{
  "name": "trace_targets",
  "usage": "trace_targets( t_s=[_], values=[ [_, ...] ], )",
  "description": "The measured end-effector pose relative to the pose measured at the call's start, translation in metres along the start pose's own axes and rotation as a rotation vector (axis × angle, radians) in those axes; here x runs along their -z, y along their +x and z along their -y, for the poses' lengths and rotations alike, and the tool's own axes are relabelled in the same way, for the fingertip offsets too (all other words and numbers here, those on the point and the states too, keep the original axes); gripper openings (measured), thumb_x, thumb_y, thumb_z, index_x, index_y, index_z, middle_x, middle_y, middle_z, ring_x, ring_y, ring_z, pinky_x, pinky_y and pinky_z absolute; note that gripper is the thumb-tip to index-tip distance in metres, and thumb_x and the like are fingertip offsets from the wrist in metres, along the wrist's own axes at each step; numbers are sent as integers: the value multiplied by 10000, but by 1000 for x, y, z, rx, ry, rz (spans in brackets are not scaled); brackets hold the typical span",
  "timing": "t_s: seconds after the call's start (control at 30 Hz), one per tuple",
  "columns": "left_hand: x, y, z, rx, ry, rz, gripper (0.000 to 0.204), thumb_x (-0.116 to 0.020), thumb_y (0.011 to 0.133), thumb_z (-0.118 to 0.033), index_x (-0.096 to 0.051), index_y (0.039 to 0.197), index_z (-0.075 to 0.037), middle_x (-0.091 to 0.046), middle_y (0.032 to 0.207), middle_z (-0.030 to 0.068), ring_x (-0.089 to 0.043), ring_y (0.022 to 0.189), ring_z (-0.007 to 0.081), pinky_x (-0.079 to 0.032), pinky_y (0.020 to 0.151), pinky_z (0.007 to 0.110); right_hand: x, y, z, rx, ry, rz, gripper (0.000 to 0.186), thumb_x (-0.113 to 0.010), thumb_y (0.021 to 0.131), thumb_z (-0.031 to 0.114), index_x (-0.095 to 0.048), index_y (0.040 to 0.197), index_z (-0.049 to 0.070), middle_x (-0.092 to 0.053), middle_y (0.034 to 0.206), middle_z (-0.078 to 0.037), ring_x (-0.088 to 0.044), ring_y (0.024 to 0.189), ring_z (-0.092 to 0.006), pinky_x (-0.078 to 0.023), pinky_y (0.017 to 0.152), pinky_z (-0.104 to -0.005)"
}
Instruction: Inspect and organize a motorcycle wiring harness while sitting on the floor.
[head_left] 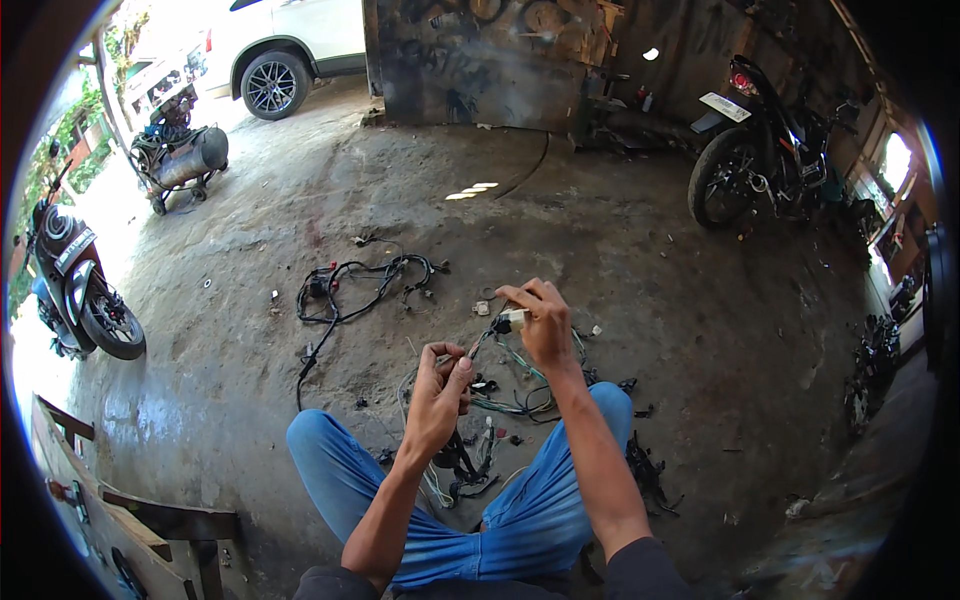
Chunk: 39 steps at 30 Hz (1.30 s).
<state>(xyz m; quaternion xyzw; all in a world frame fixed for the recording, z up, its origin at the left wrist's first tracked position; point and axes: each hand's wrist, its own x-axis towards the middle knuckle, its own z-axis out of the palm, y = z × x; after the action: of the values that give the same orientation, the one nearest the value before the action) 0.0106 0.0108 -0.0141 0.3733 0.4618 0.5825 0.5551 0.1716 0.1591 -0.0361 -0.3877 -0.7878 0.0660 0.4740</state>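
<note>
Over my crossed legs, my left hand (438,388) pinches the wires of a wiring harness (482,344). Up and to its right, my right hand (545,322) grips a white plastic connector (517,317) with a dark part at its wire end. The wires run from that connector down to my left fingers. Loose green, white and black wires (515,408) trail on the floor between my knees, partly behind my forearms. A second, black-wrapped wiring harness (345,318) lies looped on the ground beyond my left knee. A small pale connector (482,308) rests near my right fingertips.
Black wire scraps (648,475) lie beside my right knee. A wooden bench (170,518) stands at the lower left. Farther off are a motorcycle (745,160), a scooter (85,290), an air compressor (185,160) and a white car (300,45). Metal parts (870,370) line the right wall.
</note>
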Motion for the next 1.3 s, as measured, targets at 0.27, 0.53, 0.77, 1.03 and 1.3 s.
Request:
trace_targets(
  t_s=[0.27,0.53,0.77,1.03,1.3],
  values=[
    [40,-46,-49,-148,-93,-129,201,-515,1076,-195,-439,1228,-88,-391,734,-39,-337,565,42,-285,499,223,88,6,-122,-384,-293,-286,188,-539,1009,84,-722,1044,63,-644,949,-140,-638,880,-341,-496,758,-443],
    [29,-21,-47,-233,14,-48,340,-549,1071,-213,-525,1335,0,-496,874,-32,-446,737,45,-394,644,209,160,-210,-139,-781,-493,-89,283,-582,971,161,-638,807,-63,-600,861,-228,-603,805,-406,-460,726,-478],
    [5,-31,-36,-282,320,-95,286,-601,1032,-137,-621,1285,-7,-598,813,-9,-499,703,45,-403,612,220,169,-381,-94,-1210,-569,303,271,-727,873,94,-720,1132,13,-681,1136,-216,-646,1135,-372,-493,974,-437],
    [-47,-51,-28,-389,582,-133,283,-661,962,-68,-655,1243,-39,-705,899,111,-622,726,120,-478,651,257,156,-122,76,-475,-25,-345,278,-713,920,78,-699,1193,27,-688,1065,-108,-672,950,-201,-537,862,-365],
    [-55,-61,1,-518,610,-206,333,-689,939,-79,-645,1266,-38,-712,913,128,-640,697,168,-503,630,305,78,-62,141,-341,280,-331,255,-814,832,57,-722,1065,10,-701,966,-91,-693,854,-192,-548,766,-325]
  ],
)
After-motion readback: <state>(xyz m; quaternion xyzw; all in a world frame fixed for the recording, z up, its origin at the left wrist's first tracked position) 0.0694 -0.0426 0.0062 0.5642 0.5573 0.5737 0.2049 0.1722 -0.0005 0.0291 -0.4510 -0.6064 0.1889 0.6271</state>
